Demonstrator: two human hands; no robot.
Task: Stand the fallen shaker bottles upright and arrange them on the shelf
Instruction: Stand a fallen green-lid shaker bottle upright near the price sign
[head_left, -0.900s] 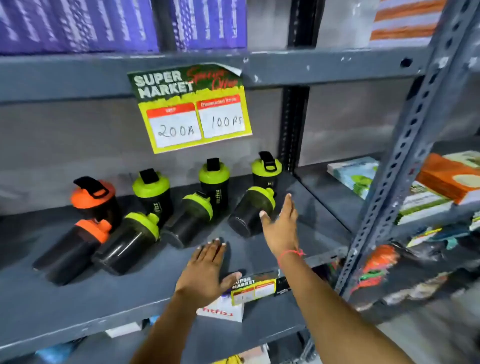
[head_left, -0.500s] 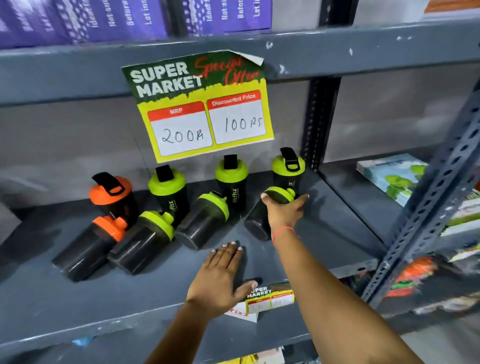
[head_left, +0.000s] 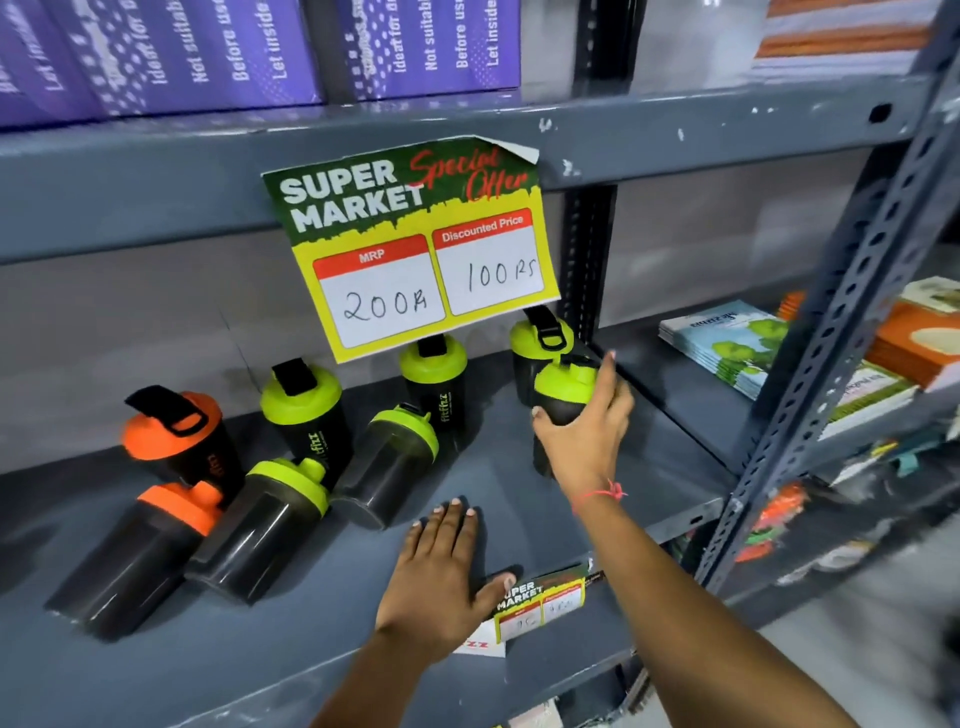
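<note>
- The right hand (head_left: 584, 441) has its grip wrapped round a black plastic shaker bottle with a lime-green lid (head_left: 563, 387); half a second ago that bottle lay on its side with the fingers just reaching its lid, and now it stands nearly upright, lid up, on the grey metal shelf (head_left: 156, 670).
- Whether its base rests flat on the shelf I cannot tell, as the palm hides it.
- Just behind the grip stands an upright green-lidded shaker with a black loop strap (head_left: 540, 338), close enough that it may be touching the held one.
- The left hand (head_left: 441, 577) lies flat and open on the shelf, nearer the front edge than the right grip, much where it was before; it holds nothing.
- Left of the grip, three fallen shakers have not moved: a green-lidded one (head_left: 387, 467), another green-lidded one (head_left: 262, 525), and an orange-lidded one (head_left: 137, 556) farthest off.
- Behind those stand three upright shakers, unchanged.
- Above the grip hangs the yellow and green price card (head_left: 415, 244).
</note>
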